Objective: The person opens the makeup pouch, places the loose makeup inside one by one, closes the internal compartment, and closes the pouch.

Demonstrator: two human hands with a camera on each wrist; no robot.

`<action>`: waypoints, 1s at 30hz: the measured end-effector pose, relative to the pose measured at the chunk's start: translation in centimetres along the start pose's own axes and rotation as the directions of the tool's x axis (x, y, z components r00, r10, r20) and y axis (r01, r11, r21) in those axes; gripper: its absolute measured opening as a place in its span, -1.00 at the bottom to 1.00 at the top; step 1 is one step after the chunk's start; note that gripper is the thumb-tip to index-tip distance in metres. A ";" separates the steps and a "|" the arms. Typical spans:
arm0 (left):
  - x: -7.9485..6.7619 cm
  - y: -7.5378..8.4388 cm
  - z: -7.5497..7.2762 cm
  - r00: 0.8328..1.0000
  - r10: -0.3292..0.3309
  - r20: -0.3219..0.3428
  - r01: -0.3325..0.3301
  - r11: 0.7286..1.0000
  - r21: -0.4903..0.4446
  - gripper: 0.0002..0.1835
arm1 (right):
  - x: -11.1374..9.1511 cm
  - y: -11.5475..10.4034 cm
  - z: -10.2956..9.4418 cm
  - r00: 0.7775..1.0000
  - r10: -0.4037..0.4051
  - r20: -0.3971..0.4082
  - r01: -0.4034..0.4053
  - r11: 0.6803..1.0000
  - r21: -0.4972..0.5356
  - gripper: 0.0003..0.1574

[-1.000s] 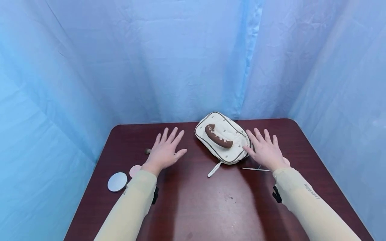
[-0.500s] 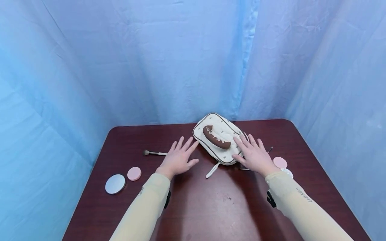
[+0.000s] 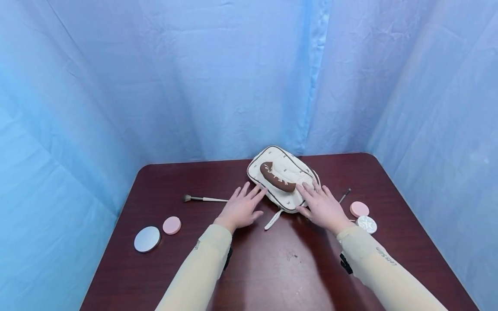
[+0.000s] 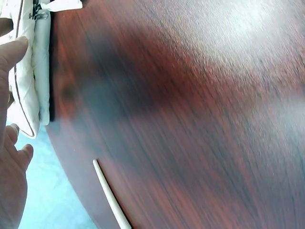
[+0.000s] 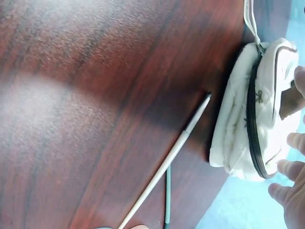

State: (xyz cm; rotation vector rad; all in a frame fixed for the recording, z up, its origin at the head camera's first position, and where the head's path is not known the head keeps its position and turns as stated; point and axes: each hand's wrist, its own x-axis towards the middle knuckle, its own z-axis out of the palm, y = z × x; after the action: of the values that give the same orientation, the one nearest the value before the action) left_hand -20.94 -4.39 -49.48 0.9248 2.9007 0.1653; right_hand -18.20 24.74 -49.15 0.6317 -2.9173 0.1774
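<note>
Brush (image 3: pixel 215 199): white-handled, lying on the dark red table (image 3: pixel 268 272). My left hand (image 3: pixel 242 208): fingers spread, gripping nothing, at the pouch's near left edge; contact, I cannot tell. Pouch (image 3: pixel 289 169): cream, dark-piped, small dark motifs, brown curved band (image 3: pixel 278 179) with pale lettering, white pull strap (image 3: pixel 274 219); near the table's far edge. My right hand (image 3: pixel 320 206): fingers spread, gripping nothing, over the pouch's right end.

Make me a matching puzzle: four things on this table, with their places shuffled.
1. cream zippered fabric pouch
2. curved brown handle with white lettering
3. white round star-patterned case
4. white-handled brush with fluffy head

A. beside the right sleeve
B. on the pouch
C. left of the pouch
D. near the table's far edge

1-D; 2-B; 3-A; 4-C
</note>
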 end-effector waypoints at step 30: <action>2.0 1.7 1.4 0.997 0.077 -0.016 -0.074 0.984 0.163 -0.30 | -0.9 -1.3 3.0 0.985 -0.160 -0.068 0.156 0.985 -0.071 -0.21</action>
State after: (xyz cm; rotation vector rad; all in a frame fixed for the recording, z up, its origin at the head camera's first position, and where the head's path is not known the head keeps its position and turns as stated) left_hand -21.41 -1.76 -50.75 1.0648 2.9364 -0.0567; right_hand -17.15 23.47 -52.12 0.8236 -2.7752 0.0839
